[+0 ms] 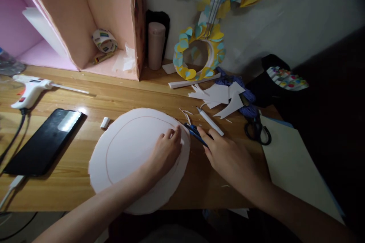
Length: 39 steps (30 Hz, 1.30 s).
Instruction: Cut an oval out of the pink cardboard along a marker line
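A round white board (pixel 134 148) with a slightly ragged edge and a curved line drawn inside it lies on the wooden table, its lower edge jutting past the table's front. My left hand (pixel 168 146) rests on the board's right side, fingers bunched and closed at the rim. In my right hand (pixel 221 148) is a blue utility knife (pixel 195 133), its tip end touching or very near the board's right edge; I cannot make out the blade. Thin shavings (pixel 186 113) and an uncapped white marker (pixel 210 120) lie just beyond the knife.
A phone (pixel 42 144) and a hot glue gun (pixel 31 89) lie left, a pen cap (pixel 105 123) nearer the board. White scraps (pixel 213 95), black scissors (pixel 257 133) and paper sheets (pixel 296 163) are right. Behind stand a yellow-and-blue paper wreath (pixel 179 51) and a pink box (pixel 111 7).
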Tool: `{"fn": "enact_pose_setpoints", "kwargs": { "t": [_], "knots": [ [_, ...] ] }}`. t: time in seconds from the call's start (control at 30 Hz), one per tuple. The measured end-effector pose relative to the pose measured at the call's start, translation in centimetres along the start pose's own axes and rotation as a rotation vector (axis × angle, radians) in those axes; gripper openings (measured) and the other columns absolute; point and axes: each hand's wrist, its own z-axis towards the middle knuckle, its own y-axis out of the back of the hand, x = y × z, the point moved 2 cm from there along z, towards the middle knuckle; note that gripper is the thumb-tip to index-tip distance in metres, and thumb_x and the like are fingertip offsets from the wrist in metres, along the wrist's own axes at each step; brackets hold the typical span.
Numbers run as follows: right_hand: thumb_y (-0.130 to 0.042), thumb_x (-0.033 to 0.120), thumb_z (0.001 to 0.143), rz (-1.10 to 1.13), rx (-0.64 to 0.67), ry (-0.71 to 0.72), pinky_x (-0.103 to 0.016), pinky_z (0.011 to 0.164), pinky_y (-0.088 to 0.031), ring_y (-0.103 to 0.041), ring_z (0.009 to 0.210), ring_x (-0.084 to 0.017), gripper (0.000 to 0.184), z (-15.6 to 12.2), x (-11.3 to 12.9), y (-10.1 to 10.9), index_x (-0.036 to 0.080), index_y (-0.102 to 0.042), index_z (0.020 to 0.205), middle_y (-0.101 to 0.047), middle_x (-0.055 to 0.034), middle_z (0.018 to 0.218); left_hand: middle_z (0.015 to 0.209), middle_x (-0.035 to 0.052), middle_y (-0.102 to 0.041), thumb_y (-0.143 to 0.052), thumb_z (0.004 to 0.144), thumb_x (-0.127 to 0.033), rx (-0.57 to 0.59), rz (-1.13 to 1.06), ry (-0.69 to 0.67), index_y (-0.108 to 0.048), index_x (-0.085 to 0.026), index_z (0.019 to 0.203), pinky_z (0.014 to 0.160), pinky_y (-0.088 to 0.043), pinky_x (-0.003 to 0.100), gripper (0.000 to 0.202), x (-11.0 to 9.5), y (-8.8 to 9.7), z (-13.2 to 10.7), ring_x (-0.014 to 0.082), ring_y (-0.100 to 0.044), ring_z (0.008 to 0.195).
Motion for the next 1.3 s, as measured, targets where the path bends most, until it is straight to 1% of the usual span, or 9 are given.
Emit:
{"fn": "enact_pose_setpoints", "kwargs": {
  "t": [0.17,0.33,0.43,0.57,0.73,0.83,0.93,1.13,1.3],
  "knots": [
    [-0.046,0.014,0.086,0.002,-0.015,-0.015,-0.027,0.044,-0.041,-0.063,0.064,-0.016,0.053,-0.4,0.2,0.1,0.022,-0.044,0.138,-0.063,-0.0081,0.104,0.140,0.0141,-0.044,-0.037,0.094,-0.017,-0.029,-0.004,0.008,-0.062,-0.013,0.110,0.073,-0.049,0.035,0.030,0.0,-0.2,0.0,0.0262,-0.053,0.104],
    [-0.048,0.015,0.085,0.006,-0.018,-0.016,-0.028,0.042,-0.039,-0.062,0.059,-0.015,0.053,-0.5,0.2,0.4,0.024,-0.046,0.137,-0.063,-0.0070,0.103,0.140,0.0138,-0.045,-0.040,0.092,-0.016,-0.068,-0.022,0.036,-0.059,-0.014,0.116,0.071,-0.049,0.035,0.031,0.0,-0.6,0.0,0.0255,-0.054,0.104],
    [-0.046,0.015,0.086,-0.005,-0.009,-0.021,-0.028,0.041,-0.038,-0.061,0.056,-0.014,0.052,-0.5,0.4,0.4,0.023,-0.045,0.137,-0.063,-0.0072,0.102,0.140,0.0140,-0.045,-0.041,0.092,-0.016,-0.076,-0.015,0.024,-0.061,-0.014,0.113,0.071,-0.048,0.035,0.029,0.0,-0.6,0.0,0.0256,-0.054,0.104],
    [-0.047,0.015,0.086,-0.012,-0.008,-0.035,-0.028,0.042,-0.036,-0.061,0.056,-0.015,0.051,-0.6,0.5,0.3,0.023,-0.046,0.136,-0.064,-0.0079,0.102,0.140,0.0135,-0.045,-0.040,0.092,-0.016,-0.065,-0.001,0.013,-0.062,-0.015,0.110,0.070,-0.048,0.034,0.029,0.0,-0.4,-0.1,0.0249,-0.054,0.103],
    [-0.046,0.014,0.087,-0.015,-0.034,-0.013,-0.027,0.042,-0.034,-0.061,0.058,-0.015,0.050,-0.4,0.9,0.4,0.020,-0.045,0.137,-0.064,-0.0087,0.097,0.140,0.0137,-0.046,-0.038,0.093,-0.017,-0.051,0.014,0.015,-0.061,-0.014,0.113,0.071,-0.048,0.033,0.031,0.0,-0.2,0.0,0.0246,-0.054,0.104],
    [-0.045,0.012,0.087,-0.022,-0.036,0.006,-0.027,0.043,-0.035,-0.061,0.058,-0.015,0.048,-0.2,1.1,0.4,0.019,-0.048,0.134,-0.064,-0.0089,0.094,0.140,0.0147,-0.045,-0.038,0.093,-0.017,-0.037,0.023,0.001,-0.063,-0.013,0.110,0.071,-0.049,0.034,0.031,-0.1,-0.2,0.0,0.0255,-0.053,0.104],
    [-0.044,0.010,0.087,-0.037,-0.040,0.020,-0.027,0.044,-0.036,-0.061,0.059,-0.015,0.048,-0.3,1.0,0.4,0.019,-0.049,0.134,-0.064,-0.0082,0.092,0.140,0.0168,-0.044,-0.035,0.094,-0.017,-0.036,0.039,0.013,-0.062,-0.011,0.113,0.069,-0.049,0.036,0.033,-0.2,-0.4,0.0,0.0269,-0.053,0.104],
    [-0.048,0.010,0.085,-0.031,-0.007,0.000,-0.028,0.040,-0.033,-0.061,0.057,-0.015,0.053,-1.3,0.6,-0.1,0.021,-0.046,0.136,-0.064,-0.0069,0.095,0.142,0.0190,-0.041,-0.037,0.091,-0.014,-0.050,0.112,0.011,-0.060,-0.009,0.117,0.064,-0.048,0.034,0.035,-0.7,-0.7,-0.1,0.0279,-0.052,0.105],
    [-0.051,0.010,0.082,-0.033,-0.025,0.019,-0.030,0.042,-0.037,-0.060,0.058,-0.015,0.055,-2.6,0.5,-0.6,0.019,-0.046,0.136,-0.064,-0.0056,0.096,0.141,0.0200,-0.042,-0.037,0.090,-0.012,-0.045,0.117,0.009,-0.061,-0.008,0.115,0.063,-0.047,0.034,0.035,-0.8,-0.7,-0.2,0.0280,-0.052,0.104]
  ]
}}
